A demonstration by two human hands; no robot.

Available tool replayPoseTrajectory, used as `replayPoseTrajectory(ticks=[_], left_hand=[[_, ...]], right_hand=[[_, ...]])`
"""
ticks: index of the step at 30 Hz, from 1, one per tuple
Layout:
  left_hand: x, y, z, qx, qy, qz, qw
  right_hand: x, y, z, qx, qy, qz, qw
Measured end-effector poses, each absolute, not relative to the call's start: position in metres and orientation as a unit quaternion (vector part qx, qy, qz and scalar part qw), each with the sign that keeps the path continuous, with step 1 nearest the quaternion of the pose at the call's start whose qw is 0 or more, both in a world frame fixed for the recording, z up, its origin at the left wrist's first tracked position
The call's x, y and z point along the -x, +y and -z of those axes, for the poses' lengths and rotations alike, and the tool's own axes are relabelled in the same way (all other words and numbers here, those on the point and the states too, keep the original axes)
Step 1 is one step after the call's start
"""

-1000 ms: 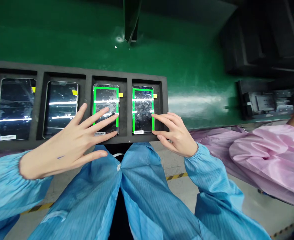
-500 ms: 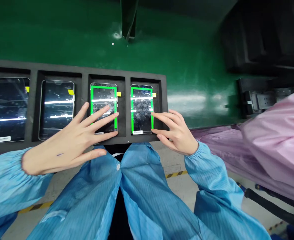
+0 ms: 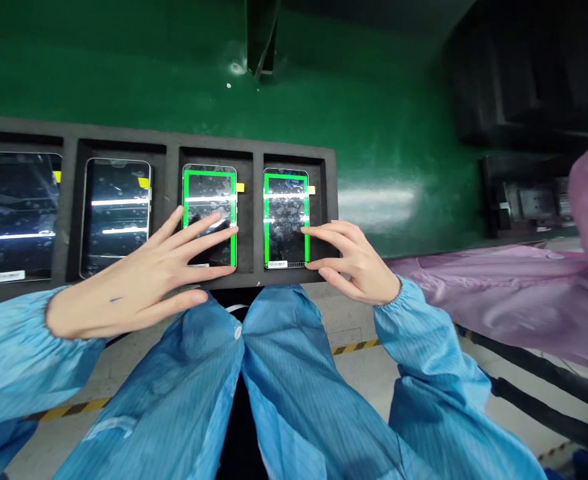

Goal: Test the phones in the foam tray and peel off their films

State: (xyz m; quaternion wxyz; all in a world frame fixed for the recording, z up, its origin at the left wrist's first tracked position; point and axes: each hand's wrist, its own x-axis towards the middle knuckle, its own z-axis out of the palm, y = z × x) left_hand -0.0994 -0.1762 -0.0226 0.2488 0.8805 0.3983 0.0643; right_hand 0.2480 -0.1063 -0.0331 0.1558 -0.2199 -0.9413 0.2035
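Note:
Several phones lie face up in separate compartments of a black foam tray. My left hand is spread open, its fingers reaching over the third phone, whose screen shows a bright green border. A fingertip lies at that screen's right edge. At the right end, another phone has the same green border, partly filled in at the lower right. My right hand is open, with fingertips at this phone's right edge. Two phones with dark screens, the far-left phone and the second phone, lie left of them. Yellow tabs stick out on each.
The tray sits along the near edge of a green work surface. A black metal fixture stands at the right, with dark bulky objects behind. A person in a pink sleeve is close on my right.
Both hands stay nearly in place over the two green-bordered phones. The green border of the third phone now runs further down its right side. The person in pink has shifted to the right.

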Motion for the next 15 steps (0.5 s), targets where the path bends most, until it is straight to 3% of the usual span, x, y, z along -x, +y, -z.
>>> replayPoseTrajectory(ticks=[10, 15], left_hand=[[0.11, -0.182, 0.03, -0.835, 0.433, -0.198, 0.275], [0.111, -0.197, 0.029, -0.754, 0.549, -0.298, 0.203]], right_hand=[[-0.255, -0.104, 0.037, 0.193, -0.954, -0.165, 0.16], [-0.258, -0.104, 0.043, 0.179, -0.962, -0.143, 0.151]])
